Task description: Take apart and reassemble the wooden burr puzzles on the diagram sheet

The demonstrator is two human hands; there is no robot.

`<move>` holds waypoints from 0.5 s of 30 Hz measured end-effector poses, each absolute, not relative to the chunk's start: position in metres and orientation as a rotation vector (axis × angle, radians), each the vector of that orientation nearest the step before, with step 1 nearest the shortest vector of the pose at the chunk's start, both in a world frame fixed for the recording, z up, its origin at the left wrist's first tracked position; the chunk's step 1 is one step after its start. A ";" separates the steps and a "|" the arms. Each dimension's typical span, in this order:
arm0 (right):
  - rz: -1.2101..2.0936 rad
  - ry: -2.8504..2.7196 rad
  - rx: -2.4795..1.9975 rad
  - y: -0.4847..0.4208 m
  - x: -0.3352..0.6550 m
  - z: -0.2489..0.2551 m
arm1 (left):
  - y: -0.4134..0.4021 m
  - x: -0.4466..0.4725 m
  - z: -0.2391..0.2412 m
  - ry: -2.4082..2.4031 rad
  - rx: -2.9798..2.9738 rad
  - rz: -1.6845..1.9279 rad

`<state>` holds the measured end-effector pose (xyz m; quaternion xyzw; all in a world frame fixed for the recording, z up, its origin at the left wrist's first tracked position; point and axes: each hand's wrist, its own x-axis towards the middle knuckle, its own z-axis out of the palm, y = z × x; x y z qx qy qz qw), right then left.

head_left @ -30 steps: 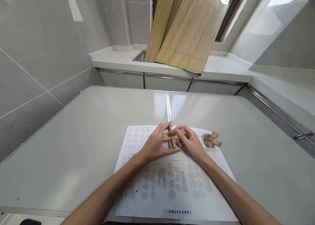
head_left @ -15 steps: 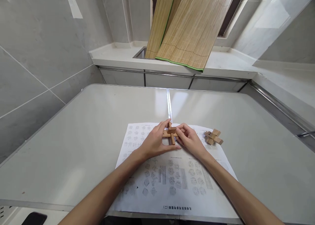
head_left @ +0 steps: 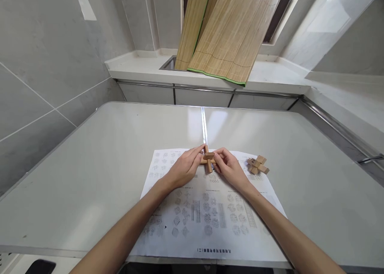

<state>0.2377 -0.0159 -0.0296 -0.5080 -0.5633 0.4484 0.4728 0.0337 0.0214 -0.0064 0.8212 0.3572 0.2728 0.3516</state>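
Observation:
A small brown wooden burr puzzle of crossed bars sits between my hands, over the upper part of a printed instruction sheet. My left hand has its fingers closed on the puzzle's left side, with the fingertips at its upper bar. From the right, my right hand pinches the end of a bar between thumb and fingers. Part of the puzzle is hidden by my fingers. To the right of my right hand, a second, lighter wooden burr puzzle lies assembled on the sheet's edge.
The sheet lies on a pale folding table with a metal seam down its middle. Behind stands a white counter with a sink, where a bamboo mat leans. A dark phone rests at the lower left.
My left thumb, stretched out below the puzzle before, has drawn in toward the fingers. My right hand keeps its pinch, and the view has shifted slightly.

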 end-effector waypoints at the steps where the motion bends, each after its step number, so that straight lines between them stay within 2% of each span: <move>1: 1.079 -1.386 -1.253 -0.016 0.238 -0.030 | 0.022 0.035 -0.007 0.928 2.139 0.718; 5: 1.148 -1.332 -1.216 -0.015 0.238 -0.031 | 0.023 0.036 -0.010 0.944 2.109 0.747; 10: 1.374 -0.978 -1.046 -0.008 0.244 -0.027 | 0.021 0.036 -0.010 1.108 1.927 0.730; 15: 1.444 -0.794 -0.956 -0.005 0.248 -0.021 | 0.021 0.041 -0.009 1.149 2.033 0.807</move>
